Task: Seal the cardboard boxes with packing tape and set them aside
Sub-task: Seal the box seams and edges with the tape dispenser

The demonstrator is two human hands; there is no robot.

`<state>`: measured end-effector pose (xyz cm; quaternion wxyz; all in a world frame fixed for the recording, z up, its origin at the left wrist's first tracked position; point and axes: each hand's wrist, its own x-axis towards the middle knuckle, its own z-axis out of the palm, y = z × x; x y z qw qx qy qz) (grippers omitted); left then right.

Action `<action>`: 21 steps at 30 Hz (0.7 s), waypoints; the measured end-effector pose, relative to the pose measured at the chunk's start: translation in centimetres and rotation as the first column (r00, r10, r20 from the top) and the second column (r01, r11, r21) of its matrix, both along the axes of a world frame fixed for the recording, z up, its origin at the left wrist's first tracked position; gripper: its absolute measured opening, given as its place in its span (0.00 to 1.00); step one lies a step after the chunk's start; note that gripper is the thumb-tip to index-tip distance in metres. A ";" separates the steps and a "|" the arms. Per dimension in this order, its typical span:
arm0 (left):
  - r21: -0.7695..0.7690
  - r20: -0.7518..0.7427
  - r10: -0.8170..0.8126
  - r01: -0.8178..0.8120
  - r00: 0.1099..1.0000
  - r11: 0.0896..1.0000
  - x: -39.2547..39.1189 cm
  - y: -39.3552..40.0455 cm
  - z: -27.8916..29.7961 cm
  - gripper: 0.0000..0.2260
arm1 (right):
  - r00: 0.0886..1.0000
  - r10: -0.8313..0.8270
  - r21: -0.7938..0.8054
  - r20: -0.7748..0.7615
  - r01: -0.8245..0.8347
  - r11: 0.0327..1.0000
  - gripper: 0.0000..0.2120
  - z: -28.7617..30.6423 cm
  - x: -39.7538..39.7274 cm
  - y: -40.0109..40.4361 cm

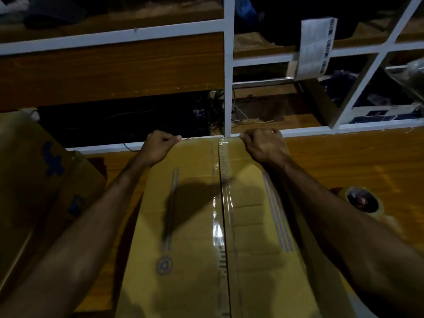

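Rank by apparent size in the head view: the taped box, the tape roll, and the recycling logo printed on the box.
Largest to smallest:
1. Taped box
2. Tape roll
3. Recycling logo
The roll lies farther from the camera than the logo, yet looks bigger.

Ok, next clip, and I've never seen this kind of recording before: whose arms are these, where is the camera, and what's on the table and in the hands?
There is no machine here. The one picture comes from a wide-angle camera worn on a person's head, looking forward and down, so the two bare arms are the wearer's own.

In the middle lies a cardboard box with clear packing tape running along its centre seam, already sealing the flaps. The left hand and the right hand are both curled over the box's far edge, gripping it.

The box sits on a wooden table. To the right lies a tape roll; to the left stands another cardboard box with blue print. Behind is white-framed shelving with dim, hard-to-read contents.
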<state>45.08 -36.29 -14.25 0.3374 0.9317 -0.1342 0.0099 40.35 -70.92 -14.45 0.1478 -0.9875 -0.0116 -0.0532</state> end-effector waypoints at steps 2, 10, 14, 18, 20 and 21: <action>-0.045 0.042 0.017 -0.015 0.999 0.999 -0.7 0.7 -0.3 0.25 | 0.999 -0.029 0.053 0.030 0.028 0.998 0.25 -0.7 -0.3 -1.9; -0.307 -0.274 0.086 -0.172 0.958 0.936 -12.9 2.8 -2.1 0.35 | 0.994 -0.041 0.562 -0.106 0.094 0.822 0.27 -1.9 -13.3 -6.7; -0.327 -0.341 0.095 -0.213 0.935 0.921 -25.8 4.2 -2.1 0.38 | 0.990 -0.030 0.714 -0.137 0.120 0.690 0.28 -2.7 -25.2 -6.4; -0.523 -0.450 0.128 -0.377 0.884 0.764 -37.1 3.1 -0.7 0.36 | 0.989 0.014 0.820 -0.150 0.116 0.561 0.24 -2.3 -34.8 -4.8; -0.580 -0.409 0.210 -0.430 0.888 0.692 -41.1 2.2 -1.3 0.31 | 0.989 0.027 0.845 -0.144 0.108 0.524 0.29 -2.8 -38.0 -4.5; -0.595 -0.374 0.277 -0.458 0.885 0.660 -42.7 1.6 -1.8 0.27 | 0.990 0.034 0.856 -0.139 0.103 0.507 0.33 -3.4 -39.2 -4.4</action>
